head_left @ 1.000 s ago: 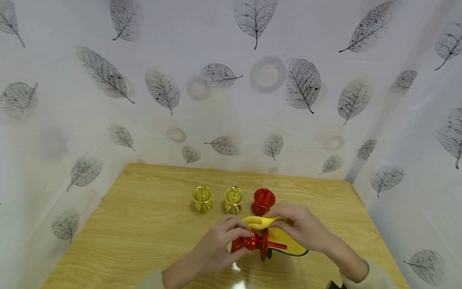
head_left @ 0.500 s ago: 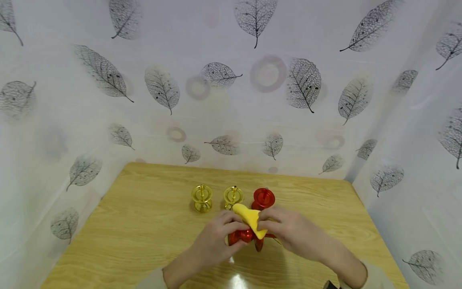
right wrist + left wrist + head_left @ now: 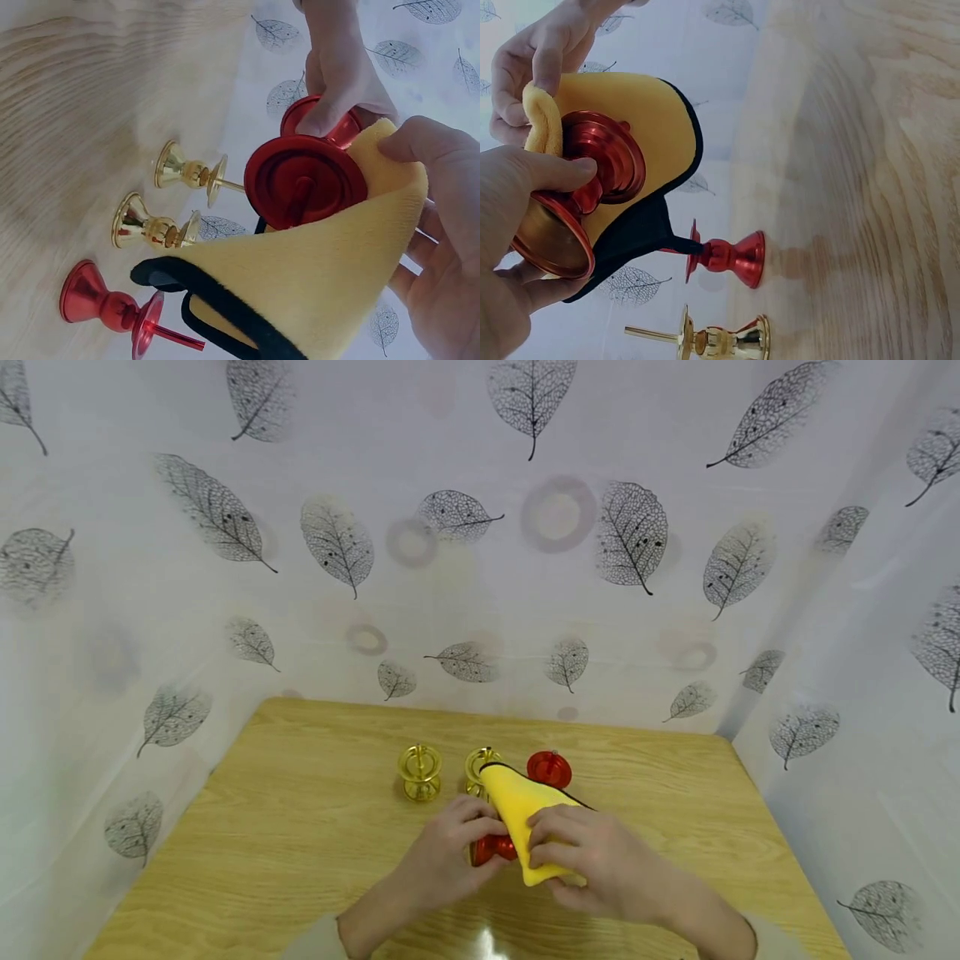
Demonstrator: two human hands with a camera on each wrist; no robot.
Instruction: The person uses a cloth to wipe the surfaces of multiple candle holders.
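Observation:
My left hand (image 3: 446, 852) grips a red metal candlestick (image 3: 607, 154) by its stem and flared base, tilted onto its side above the table. Its dish and thin spike point toward my right hand (image 3: 600, 860). That right hand pinches a yellow cloth (image 3: 337, 262) with black edging, laid against the side of the dish. In the head view the cloth covers most of the candlestick, leaving part of the red base in sight. From the right wrist, the dish's inner face and spike show, with the cloth's folded edge along the rim.
Behind the hands, a gold candlestick (image 3: 422, 777), another gold candlestick (image 3: 154, 229) and a red candlestick (image 3: 550, 768) stand upright in a row on the wooden table (image 3: 300, 827). A leaf-patterned curtain (image 3: 480, 585) encloses the back and sides.
The right hand has brought the cloth leftward and over the dish and spike, then spread it toward the front. The left hand keeps its grip on the candlestick, nearly in place.

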